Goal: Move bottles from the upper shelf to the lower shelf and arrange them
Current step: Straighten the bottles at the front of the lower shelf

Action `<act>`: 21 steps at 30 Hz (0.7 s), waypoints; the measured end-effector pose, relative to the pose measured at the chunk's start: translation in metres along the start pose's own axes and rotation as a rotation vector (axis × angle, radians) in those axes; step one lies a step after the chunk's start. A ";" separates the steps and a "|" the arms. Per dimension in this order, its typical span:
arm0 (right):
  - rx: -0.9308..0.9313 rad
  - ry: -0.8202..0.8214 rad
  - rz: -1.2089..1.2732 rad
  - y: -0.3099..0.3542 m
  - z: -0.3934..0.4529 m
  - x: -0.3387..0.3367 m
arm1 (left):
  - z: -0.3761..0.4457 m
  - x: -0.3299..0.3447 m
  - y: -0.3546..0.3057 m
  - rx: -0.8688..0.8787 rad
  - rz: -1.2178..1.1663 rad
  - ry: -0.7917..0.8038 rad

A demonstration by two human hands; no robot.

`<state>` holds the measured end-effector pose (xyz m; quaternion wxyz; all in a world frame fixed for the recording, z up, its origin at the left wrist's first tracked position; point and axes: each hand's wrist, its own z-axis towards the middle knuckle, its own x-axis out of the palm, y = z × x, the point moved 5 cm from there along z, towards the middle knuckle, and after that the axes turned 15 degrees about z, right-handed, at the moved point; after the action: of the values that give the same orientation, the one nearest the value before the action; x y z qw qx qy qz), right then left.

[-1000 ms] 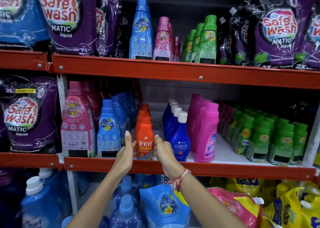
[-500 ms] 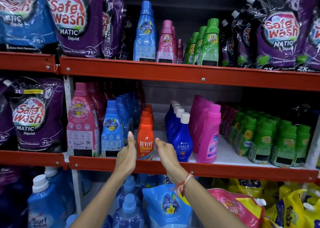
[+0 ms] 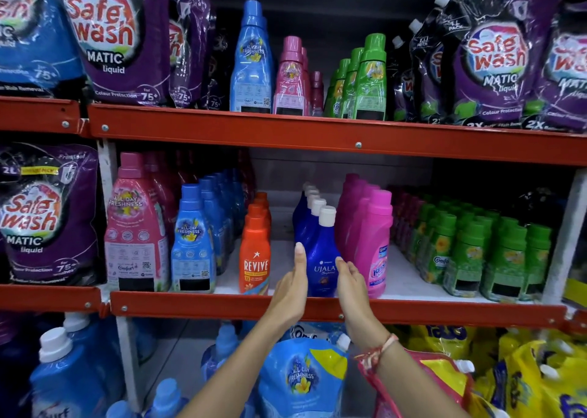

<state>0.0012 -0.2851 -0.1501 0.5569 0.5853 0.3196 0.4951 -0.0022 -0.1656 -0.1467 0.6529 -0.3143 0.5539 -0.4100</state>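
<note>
The purple Safe Wash pouches (image 3: 495, 55) are filling both ends of the upper shelf (image 3: 286, 131), each reading "Safe Wash MATIC liquid", with "Colour Protection" and "75+" lower down; their bulk is probably why they are sitting at the flanks, leaving the middle to bottles. There a tall blue bottle (image 3: 252, 65), some pink bottles (image 3: 290, 80) and a file of green bottles (image 3: 370, 80) are standing upright, labels facing out; these look like the stock waiting to come down.

On the lower shelf (image 3: 444, 311) the bottles are running in single-colour files front to back, so each front label is showing: a big pink bottle (image 3: 135, 227) and a blue one (image 3: 192, 243) both marked "ALL DAY FRESHNESS", green Comfort bottles (image 3: 467, 258), a pink Vanish bottle (image 3: 374, 246), an orange REVIVE bottle (image 3: 255, 255).

Smallest of the fronts, the blue UJALA bottle (image 3: 322, 258) is standing at the lip. The left hand (image 3: 290, 287) and the right hand (image 3: 354, 284) are flanking it, palms turned inward, fingers straight and close together rather than curled; neither is gripping, and I cannot tell whether they are touching the plastic. I'd judge they are squaring the file.
</note>
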 end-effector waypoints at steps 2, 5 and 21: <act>0.013 0.024 0.006 0.000 0.001 -0.001 | 0.004 0.001 0.000 -0.028 -0.022 0.019; -0.013 0.010 -0.030 0.005 -0.001 -0.006 | 0.020 0.003 0.016 -0.047 -0.088 0.037; -0.082 0.027 -0.185 0.002 0.011 -0.018 | 0.028 -0.002 0.022 -0.046 -0.085 -0.043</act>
<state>0.0057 -0.3058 -0.1510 0.6194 0.5233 0.3592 0.4621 0.0290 -0.1544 -0.1599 0.6391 -0.3613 0.5353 -0.4177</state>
